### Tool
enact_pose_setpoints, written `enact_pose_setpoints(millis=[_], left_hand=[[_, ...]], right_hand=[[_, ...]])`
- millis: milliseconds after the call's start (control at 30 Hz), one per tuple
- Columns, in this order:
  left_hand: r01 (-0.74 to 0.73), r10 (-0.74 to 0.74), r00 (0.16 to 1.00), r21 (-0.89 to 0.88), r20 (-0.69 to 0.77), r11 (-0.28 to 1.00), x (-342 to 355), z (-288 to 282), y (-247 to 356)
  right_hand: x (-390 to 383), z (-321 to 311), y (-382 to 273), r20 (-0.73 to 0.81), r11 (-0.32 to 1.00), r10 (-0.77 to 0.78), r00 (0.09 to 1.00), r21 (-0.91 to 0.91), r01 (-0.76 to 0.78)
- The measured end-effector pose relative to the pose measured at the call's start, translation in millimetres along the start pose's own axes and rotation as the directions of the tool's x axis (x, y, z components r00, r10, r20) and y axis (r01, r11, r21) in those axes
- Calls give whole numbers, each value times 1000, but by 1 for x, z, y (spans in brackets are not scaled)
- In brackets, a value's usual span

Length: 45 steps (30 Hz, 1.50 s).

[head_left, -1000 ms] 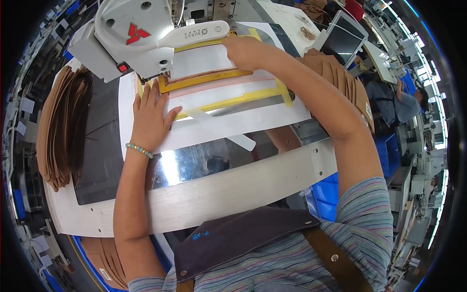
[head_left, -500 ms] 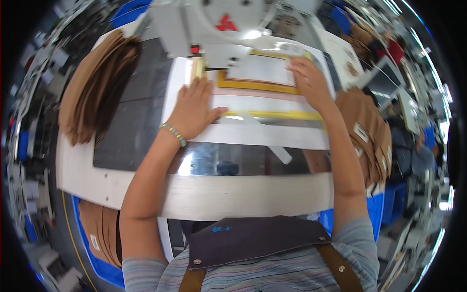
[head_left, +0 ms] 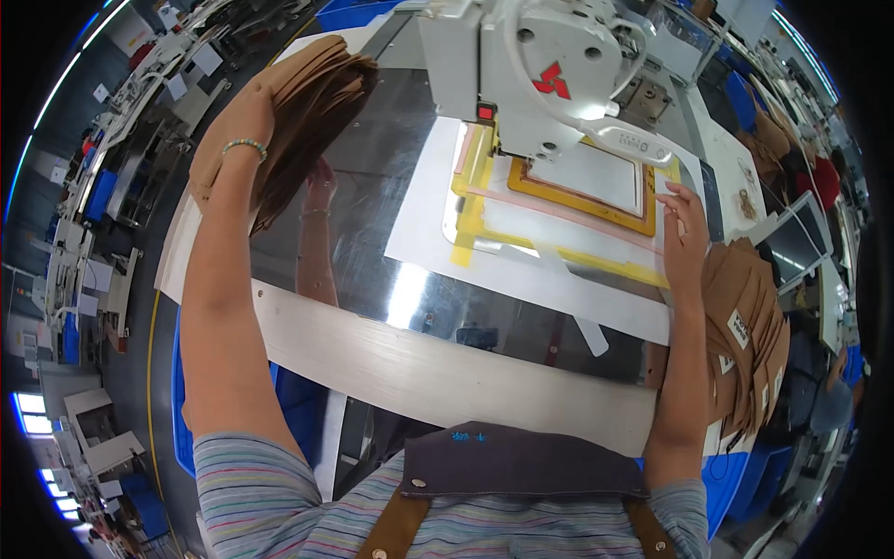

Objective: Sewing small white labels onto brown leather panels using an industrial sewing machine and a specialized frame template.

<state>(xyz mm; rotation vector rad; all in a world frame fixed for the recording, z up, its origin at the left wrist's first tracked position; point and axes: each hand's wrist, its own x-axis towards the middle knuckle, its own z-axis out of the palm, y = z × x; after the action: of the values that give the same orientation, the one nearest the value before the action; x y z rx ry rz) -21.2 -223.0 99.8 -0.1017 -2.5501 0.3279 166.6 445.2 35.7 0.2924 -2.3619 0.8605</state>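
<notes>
My left hand (head_left: 246, 119), with a beaded bracelet at the wrist, rests against a thick stack of folded brown fabric pieces (head_left: 321, 102) at the far left of the table. Its fingers blend into the brown cloth, so their grip is hard to make out. My right hand (head_left: 687, 224) is open and holds nothing, its fingers loosely stretched by the right side of a yellow rectangular frame (head_left: 582, 203). This frame lies on a white sheet (head_left: 424, 219) edged with yellow tape, under the white sewing machine head (head_left: 559, 79).
Labelled brown fabric pieces (head_left: 745, 326) are heaped at the right edge. A shiny dark plate (head_left: 372, 279) covers the table's middle, reflecting my left arm. A pale strip (head_left: 590, 335) pokes out below the sheet. Blue bins (head_left: 303, 401) stand beneath the table's front edge.
My left hand has left the white sheet and moved left to the brown fabric stack. The right hand stays beside the yellow frame. The whole view has swung left.
</notes>
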Motion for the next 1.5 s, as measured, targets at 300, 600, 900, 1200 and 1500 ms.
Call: enact_pose_setpoints(millis=[300, 600, 900, 1200, 1500], left_hand=[[-95, 87, 990, 73, 111, 993, 53, 49, -3], [197, -354, 919, -577, -172, 792, 70, 20, -33], [-669, 648, 736, -363, -197, 649, -100, -55, 145], [-587, 556, 806, -403, -204, 702, -150, -80, 146], [-364, 371, 927, -352, -50, 862, -196, -71, 75]], right_hand=[[-2, -1, 20, 15, 997, 76, 997, 24, -77], [-2, 2, 15, -37, 994, 25, 999, 111, -20], [-1, 7, 0, -39, 994, -106, 994, 16, 107], [10, 71, -117, 324, 804, -559, 763, -15, 595], [27, 170, -127, 340, 567, -652, 678, -376, 733]])
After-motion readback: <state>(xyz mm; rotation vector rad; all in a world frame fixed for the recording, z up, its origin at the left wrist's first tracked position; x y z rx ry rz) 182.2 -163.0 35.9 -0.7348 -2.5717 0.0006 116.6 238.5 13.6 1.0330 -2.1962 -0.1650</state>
